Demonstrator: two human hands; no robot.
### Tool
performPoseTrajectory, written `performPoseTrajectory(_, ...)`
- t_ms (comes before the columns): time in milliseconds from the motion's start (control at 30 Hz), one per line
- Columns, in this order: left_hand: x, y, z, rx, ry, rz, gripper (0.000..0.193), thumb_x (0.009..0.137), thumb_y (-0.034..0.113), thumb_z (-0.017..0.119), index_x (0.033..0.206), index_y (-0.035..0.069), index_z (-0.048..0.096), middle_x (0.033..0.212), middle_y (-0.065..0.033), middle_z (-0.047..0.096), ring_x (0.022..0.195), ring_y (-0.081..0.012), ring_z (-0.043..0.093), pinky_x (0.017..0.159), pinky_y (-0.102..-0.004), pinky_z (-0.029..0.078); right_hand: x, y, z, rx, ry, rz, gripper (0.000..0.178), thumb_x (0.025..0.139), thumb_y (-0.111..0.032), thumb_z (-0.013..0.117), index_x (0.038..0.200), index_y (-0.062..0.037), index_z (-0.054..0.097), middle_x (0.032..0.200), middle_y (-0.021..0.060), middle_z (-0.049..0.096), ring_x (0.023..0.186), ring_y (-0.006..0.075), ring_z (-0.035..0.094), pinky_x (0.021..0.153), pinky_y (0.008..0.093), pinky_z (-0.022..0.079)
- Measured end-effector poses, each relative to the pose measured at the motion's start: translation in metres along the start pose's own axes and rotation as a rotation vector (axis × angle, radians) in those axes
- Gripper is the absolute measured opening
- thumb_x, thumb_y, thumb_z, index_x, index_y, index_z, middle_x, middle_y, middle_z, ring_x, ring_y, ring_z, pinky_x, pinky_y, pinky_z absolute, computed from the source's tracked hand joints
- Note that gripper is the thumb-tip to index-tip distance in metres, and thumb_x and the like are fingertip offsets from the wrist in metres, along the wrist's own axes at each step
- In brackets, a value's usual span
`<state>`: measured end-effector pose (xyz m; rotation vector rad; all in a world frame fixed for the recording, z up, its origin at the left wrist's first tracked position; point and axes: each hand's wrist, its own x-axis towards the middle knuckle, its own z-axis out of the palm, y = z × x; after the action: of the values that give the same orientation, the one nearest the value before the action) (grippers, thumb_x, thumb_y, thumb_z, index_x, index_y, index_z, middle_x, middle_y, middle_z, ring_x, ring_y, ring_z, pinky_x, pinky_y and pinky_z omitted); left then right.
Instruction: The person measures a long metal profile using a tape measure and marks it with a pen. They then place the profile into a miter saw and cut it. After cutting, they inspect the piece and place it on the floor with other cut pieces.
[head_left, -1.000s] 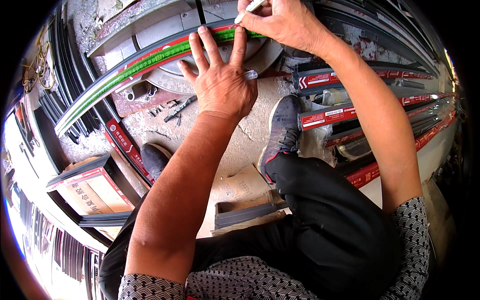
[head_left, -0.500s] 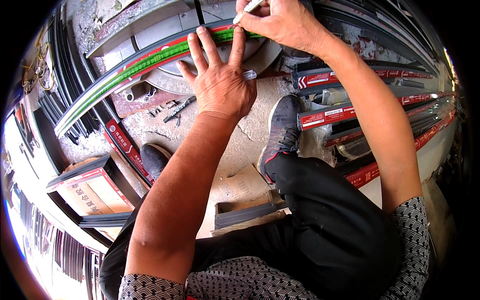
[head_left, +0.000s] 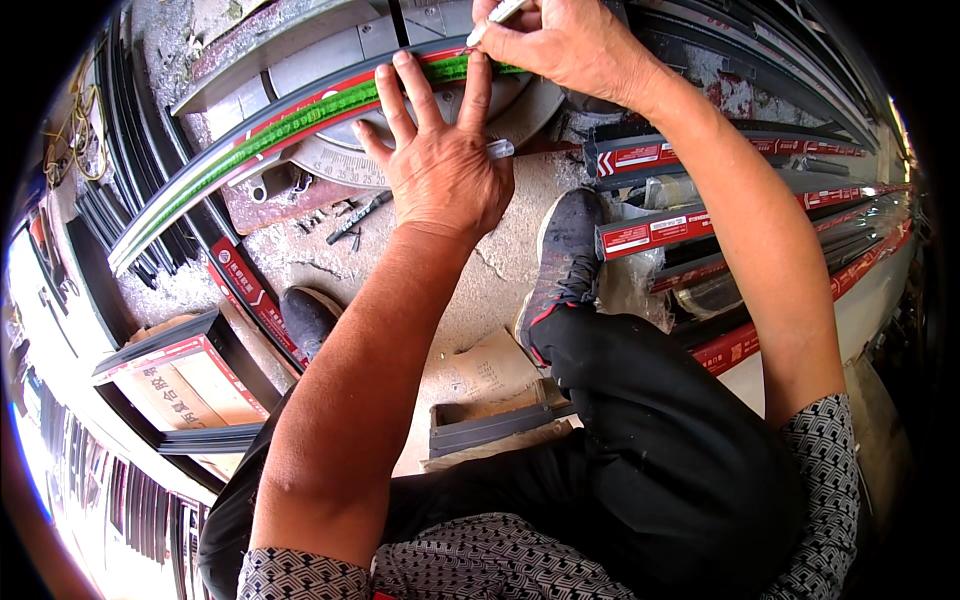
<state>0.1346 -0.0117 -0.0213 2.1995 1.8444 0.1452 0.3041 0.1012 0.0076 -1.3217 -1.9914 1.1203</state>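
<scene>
across silver metal base, we have long dark-grey profile with red film, green measuring tape along it; our left hand splayed flat over both; our right hand pinching slim white pen, tip by red film.

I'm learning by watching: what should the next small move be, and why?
Probably a short, light stroke with the white pen-like tool: the right hand pinches it by the red-and-grey bar, while the left hand lies with fingers spread across the bar and the green numbered strip, seemingly steadying both.
</scene>
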Motion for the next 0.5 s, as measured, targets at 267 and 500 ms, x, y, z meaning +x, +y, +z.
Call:
performPoseTrajectory(267,0.0003,-0.0001,0.0001,0.007,-0.003,-0.003,0.097,0.083,0.039,0.075,0.166,0.035,0.025,0.168,-0.0343,0.011,0.157,-0.0536,0.009,0.113,-0.0806,0.021,0.0002,-0.0035,-0.0011,0.022,-0.015,0.031,0.017,0.088,-0.015,0.074,0.096,-0.0020,0.067,0.086,0.0117,0.071,0.080,0.0201,0.070,0.074,0.0338,0.056)
performPoseTrajectory(500,0.0001,-0.0005,0.0003,0.006,-0.001,0.003,0.098,0.082,0.039,0.075,0.166,0.034,0.025,0.168,-0.0346,0.011,0.157,-0.0538,0.009,0.112,-0.0808,0.021,-0.0001,-0.0036,-0.0009,0.017,-0.012,0.024,0.017,0.088,-0.015,0.073,0.096,-0.0020,0.066,0.086,0.0113,0.071,0.080,0.0196,0.070,0.073,0.0338,0.056)
